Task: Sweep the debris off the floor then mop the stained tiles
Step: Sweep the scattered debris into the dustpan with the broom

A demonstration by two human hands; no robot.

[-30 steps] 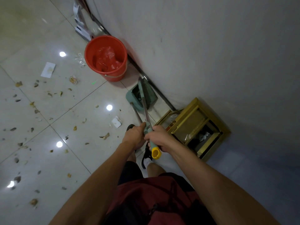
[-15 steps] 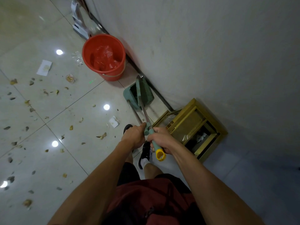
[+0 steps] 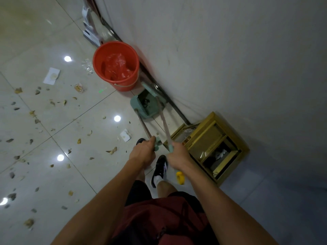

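Note:
A green dustpan (image 3: 146, 106) with a comb edge stands by the wall, and a green broom (image 3: 154, 92) sits in it. My left hand (image 3: 143, 152) grips the dustpan's long handle (image 3: 144, 126). My right hand (image 3: 178, 156) grips the broom's handle (image 3: 163, 122), whose yellow end cap (image 3: 180, 177) shows below my wrist. The two handles are spread apart in a V. Debris (image 3: 111, 150) of leaves, crumbs and paper scraps (image 3: 51, 76) is scattered over the glossy tiles to the left.
A red bucket (image 3: 99, 57) with a red plastic bag inside stands against the wall beyond the dustpan. A gold metal stand (image 3: 208, 128) sits by the wall on my right. White items lean at the wall farther back. My black shoes are below my hands.
My hands have moved apart, separating the broom handle from the dustpan handle. Before, both handles were held close together.

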